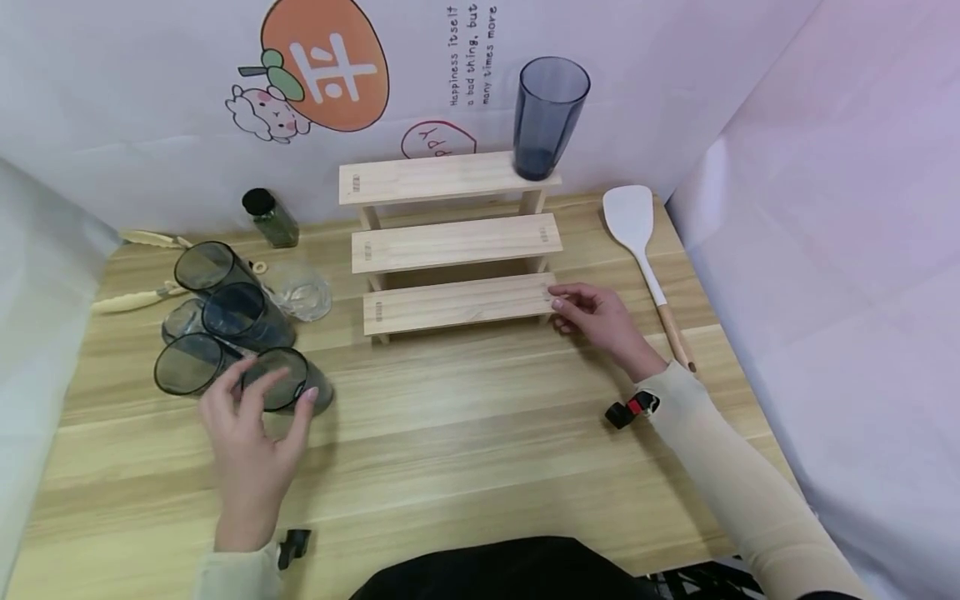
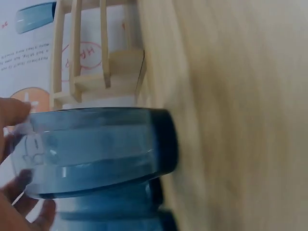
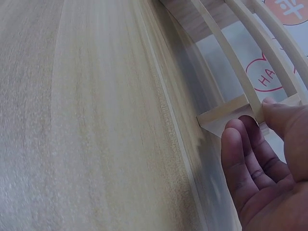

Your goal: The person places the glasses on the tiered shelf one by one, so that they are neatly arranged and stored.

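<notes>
Left grip [image 1: 251,450]: fingers spread about the rim of the near glass [image 2: 101,149]; I cannot tell whether clamped. Right grip [image 1: 600,321]: clamped on the wooden rack's [image 1: 457,243] lowest step end. Tabletop [image 1: 450,417] between them gives room; beyond the left, more glasses [image 1: 258,325] obstruct.

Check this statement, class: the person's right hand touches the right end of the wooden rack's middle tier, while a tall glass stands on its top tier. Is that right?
The middle tier is wrong: the head view shows the right hand touching the right end of the bottom tier of the wooden rack, while a tall glass stands on its top tier.
</notes>
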`<state>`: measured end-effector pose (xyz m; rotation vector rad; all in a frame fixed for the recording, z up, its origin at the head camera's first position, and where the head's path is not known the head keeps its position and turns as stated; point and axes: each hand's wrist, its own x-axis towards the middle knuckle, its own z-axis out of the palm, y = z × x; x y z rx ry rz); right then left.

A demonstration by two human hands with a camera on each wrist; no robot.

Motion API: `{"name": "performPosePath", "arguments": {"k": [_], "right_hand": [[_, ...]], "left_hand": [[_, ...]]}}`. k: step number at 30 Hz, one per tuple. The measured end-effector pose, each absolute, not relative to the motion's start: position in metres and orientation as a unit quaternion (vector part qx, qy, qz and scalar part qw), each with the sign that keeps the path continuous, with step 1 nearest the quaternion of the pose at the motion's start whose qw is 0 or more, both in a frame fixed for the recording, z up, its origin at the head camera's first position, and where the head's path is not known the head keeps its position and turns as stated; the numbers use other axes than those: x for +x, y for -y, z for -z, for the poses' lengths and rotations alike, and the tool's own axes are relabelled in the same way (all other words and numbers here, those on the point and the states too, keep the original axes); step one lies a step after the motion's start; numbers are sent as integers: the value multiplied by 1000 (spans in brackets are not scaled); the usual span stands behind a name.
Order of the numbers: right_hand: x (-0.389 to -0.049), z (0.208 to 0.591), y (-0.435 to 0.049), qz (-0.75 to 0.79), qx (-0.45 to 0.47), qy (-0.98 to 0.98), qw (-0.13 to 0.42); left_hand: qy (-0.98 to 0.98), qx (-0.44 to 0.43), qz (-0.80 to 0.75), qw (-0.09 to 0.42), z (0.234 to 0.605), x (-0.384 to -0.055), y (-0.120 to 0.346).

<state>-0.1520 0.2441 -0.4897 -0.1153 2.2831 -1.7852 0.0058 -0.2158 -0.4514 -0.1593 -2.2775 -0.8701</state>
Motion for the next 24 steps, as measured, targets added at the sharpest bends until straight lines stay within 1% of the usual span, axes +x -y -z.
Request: {"name": "performPosePath", "arguments": {"k": [1, 3, 5, 9, 11, 13, 20, 24], "right_hand": [[-152, 489, -244, 611, -40, -781, 119], [-151, 487, -244, 612, -40, -781, 115], [-151, 486, -244, 614, -38, -781, 113], [-150, 487, -243, 617, -34, -777, 117], [-151, 488, -243, 617, -35, -777, 121], [-152, 489, -244, 616, -35, -777, 126], [-154, 492, -247, 615, -35, -776, 135], [-153, 491, -247, 612, -39, -778, 138]], "left_hand": [[867, -58, 355, 346, 452, 5, 213], [847, -39, 415, 329, 446, 6, 205], [825, -2, 482, 294, 445, 6, 200], [788, 105, 574, 199, 455, 7, 199], [779, 129, 587, 178, 465, 5, 204], [779, 132, 590, 166, 467, 4, 205], [752, 103, 635, 146, 476, 4, 208], [750, 104, 634, 157, 480, 3, 206]]}}
